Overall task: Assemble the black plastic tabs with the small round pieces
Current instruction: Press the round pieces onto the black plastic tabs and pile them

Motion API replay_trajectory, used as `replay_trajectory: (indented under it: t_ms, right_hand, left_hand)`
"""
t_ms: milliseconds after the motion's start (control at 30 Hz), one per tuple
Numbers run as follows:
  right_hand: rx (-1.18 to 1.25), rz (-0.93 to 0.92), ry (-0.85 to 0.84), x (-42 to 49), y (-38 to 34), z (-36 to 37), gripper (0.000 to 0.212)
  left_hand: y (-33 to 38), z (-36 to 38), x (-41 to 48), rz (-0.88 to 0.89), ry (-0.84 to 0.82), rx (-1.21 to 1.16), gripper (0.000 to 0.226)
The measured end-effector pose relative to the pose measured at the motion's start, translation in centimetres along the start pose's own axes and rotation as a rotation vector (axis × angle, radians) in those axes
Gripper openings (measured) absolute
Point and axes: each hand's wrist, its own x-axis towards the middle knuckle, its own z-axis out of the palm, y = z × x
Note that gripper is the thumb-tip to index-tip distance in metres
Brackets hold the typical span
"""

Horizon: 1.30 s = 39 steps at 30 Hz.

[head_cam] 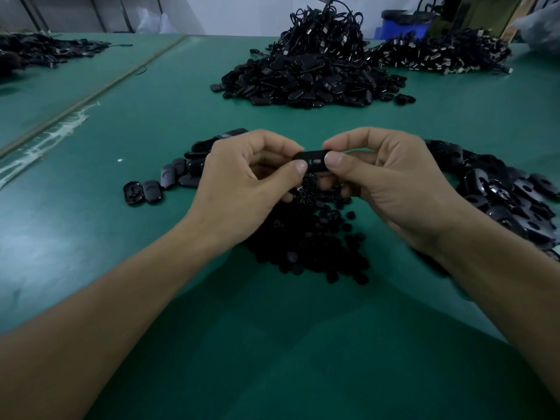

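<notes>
A black plastic tab [312, 161] with a small oval hole is held level between both hands, above the green table [151, 116]. My left hand [245, 177] pinches its left end with thumb and fingers. My right hand [378, 177] pinches its right end, thumb on top. Directly beneath the hands lies a heap of small round black pieces [309, 237]. Loose tabs [163, 180] lie to the left of my left hand, and another spread of tabs [509, 195] lies to the right, partly hidden by my right wrist.
A big mound of black tabs [306, 80] sits at the table's middle back, with tangled black cables [327, 28] on top and more cables with metal plugs [439, 53] to its right. A blue bin [403, 25] stands behind. Another dark pile [39, 50] lies far left.
</notes>
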Motion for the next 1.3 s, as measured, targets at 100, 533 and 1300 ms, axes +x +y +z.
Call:
replay_trajectory:
  t_ms: [100, 533, 1300]
  right_hand:
    - [-0.018, -0.027, -0.018, -0.1, 0.0, 0.1, 0.011]
    - [-0.933, -0.085, -0.081, -0.4, 1.1, 0.2, 0.004]
    - [-0.627, -0.232, 0.055, -0.7, 0.0, 0.8, 0.022]
  left_hand:
    - [0.1, 0.0, -0.1, -0.014, -0.003, -0.041, 0.011]
    - [0.2, -0.4, 0.4, -0.137, 0.17, -0.12, 0.014]
    - [0.4, -0.1, 0.1, -0.142, 0.127, -0.045, 0.017]
